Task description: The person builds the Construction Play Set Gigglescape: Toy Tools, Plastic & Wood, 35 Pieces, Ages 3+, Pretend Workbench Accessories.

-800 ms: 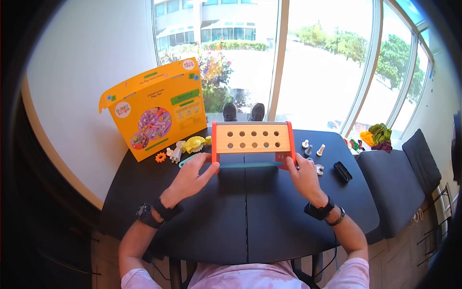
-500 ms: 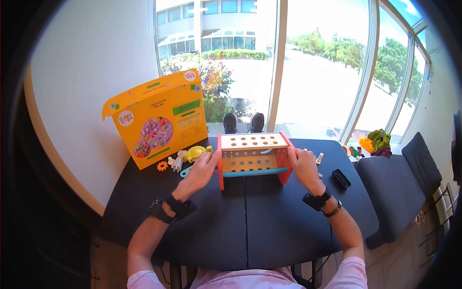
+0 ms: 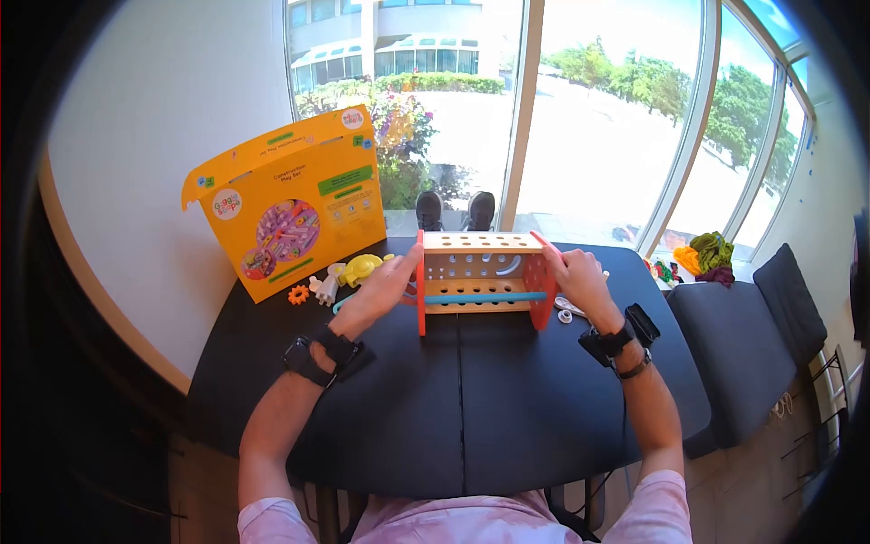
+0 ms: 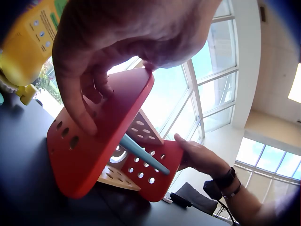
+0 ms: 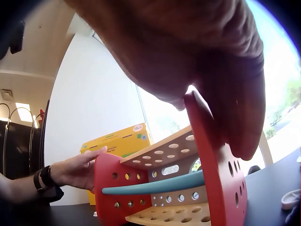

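Observation:
A toy toolbox with red end panels [image 3: 541,295], pale wooden boards [image 3: 480,240] full of round holes and a blue rod [image 3: 485,297] faces me over the table. My left hand [image 3: 385,288] grips the left end panel at its upper edge; in the left wrist view its fingers [image 4: 77,106] lie along the panel's outer face. With my right hand [image 3: 582,283] I hold the opposite end panel, thumb inside and fingers [image 5: 244,122] over the outside. The holed boards lie roughly level, one above the other, with the rod crossing between the end panels.
A yellow box [image 3: 290,213] stands at the back left. Before it lie an orange gear [image 3: 298,295], a white piece [image 3: 327,287] and a yellow toy [image 3: 361,270]. Right of the toolbox are a white wrench-like piece [image 3: 569,306] and a black case [image 3: 642,324]. A grey chair [image 3: 743,349] stands beyond the table's right edge.
The toolbox has turned in my hands: its holed board faced me before and now lies level on top, with the open side and blue rod toward me. Both hands keep hold of the ends.

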`<state>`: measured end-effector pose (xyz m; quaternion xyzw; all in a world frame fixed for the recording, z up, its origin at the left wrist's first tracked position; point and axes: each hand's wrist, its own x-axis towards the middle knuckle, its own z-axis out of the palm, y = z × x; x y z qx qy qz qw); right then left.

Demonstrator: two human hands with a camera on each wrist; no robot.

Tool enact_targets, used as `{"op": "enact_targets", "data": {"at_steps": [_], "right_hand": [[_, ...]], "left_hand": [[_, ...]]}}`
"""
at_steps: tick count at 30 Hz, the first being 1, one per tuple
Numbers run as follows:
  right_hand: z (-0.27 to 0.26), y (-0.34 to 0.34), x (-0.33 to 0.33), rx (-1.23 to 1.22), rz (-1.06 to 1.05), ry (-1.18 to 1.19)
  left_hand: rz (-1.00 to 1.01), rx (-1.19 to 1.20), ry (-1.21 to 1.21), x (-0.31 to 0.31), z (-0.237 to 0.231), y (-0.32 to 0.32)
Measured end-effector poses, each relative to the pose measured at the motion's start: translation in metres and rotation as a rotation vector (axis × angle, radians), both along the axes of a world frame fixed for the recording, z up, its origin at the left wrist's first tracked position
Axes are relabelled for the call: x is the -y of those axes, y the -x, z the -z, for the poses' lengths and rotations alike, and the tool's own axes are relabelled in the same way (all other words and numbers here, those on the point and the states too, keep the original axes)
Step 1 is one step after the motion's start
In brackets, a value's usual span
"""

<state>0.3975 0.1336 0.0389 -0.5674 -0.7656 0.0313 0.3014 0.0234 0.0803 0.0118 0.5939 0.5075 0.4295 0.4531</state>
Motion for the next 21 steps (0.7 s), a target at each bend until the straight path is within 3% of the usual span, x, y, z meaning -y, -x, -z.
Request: {"op": "enact_targets", "data": {"at_steps": [2,6,9,12,15,21], "right_hand": [[-0.017,-0.005,0.006,-0.050,0.035,0.176],[-0.014,-0.033,0.010,-0.339,0.064,0.240],[0.011,-0.076,-0.001,0.091,-0.018,0.115],[0.034,-0.100,0.000,0.083,0.078,0.273],[0.063,-0.122,-0.004,0.233,0.081,0.261],[0.071,-0.126,0.013,0.239,0.133,0.242]], "left_hand": [[-0.032,-0.017,0.037,0.006,-0.008,-0.004],[-0.143,-0.144,0.051,0.002,0.000,0.015],[-0.184,-0.166,0.041,0.003,0.001,0.038],[-0.244,-0.209,0.014,0.015,-0.006,0.060],[-0.275,-0.251,-0.014,0.018,-0.008,0.087],[-0.343,-0.295,-0.116,0.023,-0.007,0.127]]}}
